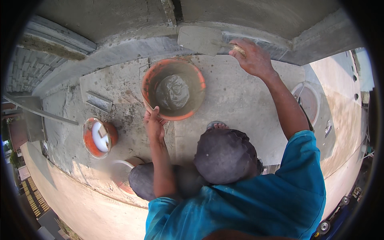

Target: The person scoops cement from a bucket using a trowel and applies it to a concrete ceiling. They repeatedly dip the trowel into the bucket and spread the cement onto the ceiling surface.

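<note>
My right hand (253, 58) is closed round the pale handle of a trowel (200, 40). The grey, smeared blade points left, over the base of the wall and beyond the bucket's far side; whether it touches the wall I cannot tell. With my left hand (154, 123) I grip the near left rim of an orange bucket (185, 116). Wet grey mortar (173, 92) lies in the bottom of this bucket, and its inner walls are coated grey. The bucket is on the floor in front of my knees, its mouth facing me.
A smaller orange bucket (113, 134) at left holds white liquid and tan pieces. Beyond it lies a grey metal channel (99, 101). Another round container (134, 161) stands beside my left knee. A pale round tub (314, 100) is at right. The plastered wall (120, 54) runs along the far side.
</note>
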`<state>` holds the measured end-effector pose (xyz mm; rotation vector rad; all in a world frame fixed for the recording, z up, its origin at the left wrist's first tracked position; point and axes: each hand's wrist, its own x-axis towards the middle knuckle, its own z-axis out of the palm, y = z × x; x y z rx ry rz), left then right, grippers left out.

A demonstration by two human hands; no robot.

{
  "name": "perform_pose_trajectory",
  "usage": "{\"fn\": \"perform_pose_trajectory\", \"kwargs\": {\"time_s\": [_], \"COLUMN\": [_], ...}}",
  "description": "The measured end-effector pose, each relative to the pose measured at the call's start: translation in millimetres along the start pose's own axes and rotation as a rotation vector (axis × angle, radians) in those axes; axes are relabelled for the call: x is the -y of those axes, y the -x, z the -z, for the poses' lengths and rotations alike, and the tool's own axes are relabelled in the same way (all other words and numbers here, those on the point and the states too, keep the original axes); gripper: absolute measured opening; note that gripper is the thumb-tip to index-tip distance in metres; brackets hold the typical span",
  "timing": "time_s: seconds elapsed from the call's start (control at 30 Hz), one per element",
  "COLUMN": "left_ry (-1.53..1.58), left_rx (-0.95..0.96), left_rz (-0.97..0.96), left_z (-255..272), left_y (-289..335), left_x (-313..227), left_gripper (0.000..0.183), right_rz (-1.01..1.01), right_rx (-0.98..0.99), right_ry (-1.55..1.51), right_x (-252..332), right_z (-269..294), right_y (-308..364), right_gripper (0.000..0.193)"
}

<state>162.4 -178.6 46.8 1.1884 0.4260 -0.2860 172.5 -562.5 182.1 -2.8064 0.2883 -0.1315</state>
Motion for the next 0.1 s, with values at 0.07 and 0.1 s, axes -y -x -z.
{"fn": "perform_pose_trajectory", "kwargs": {"time_s": [0.07,0.1], "left_ry": [0.032,0.041], "left_rx": [-0.014,-0.015], "left_rz": [-0.001,0.006], "left_z": [-5,-4], "left_y": [3,3], "left_x": [3,5], "left_gripper": [0.025,0.026], "right_rz": [-0.034,-0.056], "right_rx": [0.135,0.210], "right_ry": [0.024,-0.007], "right_x": [-1,-1], "right_z": [14,20], "right_y": [-36,-48], "right_gripper": [0.056,0.064]}}
